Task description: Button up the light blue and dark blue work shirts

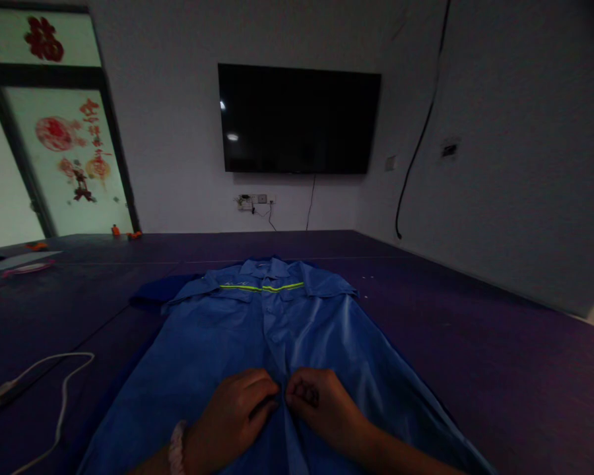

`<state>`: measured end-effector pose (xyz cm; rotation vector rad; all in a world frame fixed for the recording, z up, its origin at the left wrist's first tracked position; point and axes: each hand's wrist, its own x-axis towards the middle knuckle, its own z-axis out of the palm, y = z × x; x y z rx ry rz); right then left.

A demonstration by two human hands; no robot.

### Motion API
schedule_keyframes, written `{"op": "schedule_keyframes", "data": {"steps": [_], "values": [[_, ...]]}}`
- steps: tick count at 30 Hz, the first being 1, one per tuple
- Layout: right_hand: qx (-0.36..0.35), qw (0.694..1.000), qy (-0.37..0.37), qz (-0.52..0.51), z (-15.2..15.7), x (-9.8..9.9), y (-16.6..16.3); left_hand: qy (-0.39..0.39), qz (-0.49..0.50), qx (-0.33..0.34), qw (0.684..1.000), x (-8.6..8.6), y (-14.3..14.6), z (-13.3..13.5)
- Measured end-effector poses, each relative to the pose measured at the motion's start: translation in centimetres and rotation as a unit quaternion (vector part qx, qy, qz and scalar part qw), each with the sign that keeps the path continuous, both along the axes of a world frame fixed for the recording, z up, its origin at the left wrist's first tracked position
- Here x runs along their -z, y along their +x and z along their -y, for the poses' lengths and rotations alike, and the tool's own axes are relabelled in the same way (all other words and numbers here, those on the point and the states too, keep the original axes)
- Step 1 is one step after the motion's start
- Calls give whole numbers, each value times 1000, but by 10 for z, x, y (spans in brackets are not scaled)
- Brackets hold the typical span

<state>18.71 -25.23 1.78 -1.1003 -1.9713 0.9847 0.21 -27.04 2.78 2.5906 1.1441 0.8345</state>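
The blue shirt (pixel 205 336) lay spread beneath both hands, its collar (pixel 264 267) pointing away from them. Over its front opening, the left hand (pixel 242 406) angled inward, back upward, thumb and forefinger bent toward the middle; a scrunchie (pixel 177 448) circled its wrist. The right hand (pixel 324 406) faced it, fingers curled toward the thumb, fingertips just beside the left's. Whether either pinched cloth could not be told. The purple surface (pixel 426 297) extended around them, a white cable (pixel 63 396) left of the left hand, and a television (pixel 299 122) well beyond both.
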Motion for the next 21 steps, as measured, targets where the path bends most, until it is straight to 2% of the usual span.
{"op": "schedule_keyframes", "data": {"steps": [15,21], "values": [[-3,1000,-6,-8,-1,0,0,11,-7,10,1000,3,-2,-3],[-14,1000,-17,-1,-5,3,0,44,-19,9,999,3,-1,-4]]}}
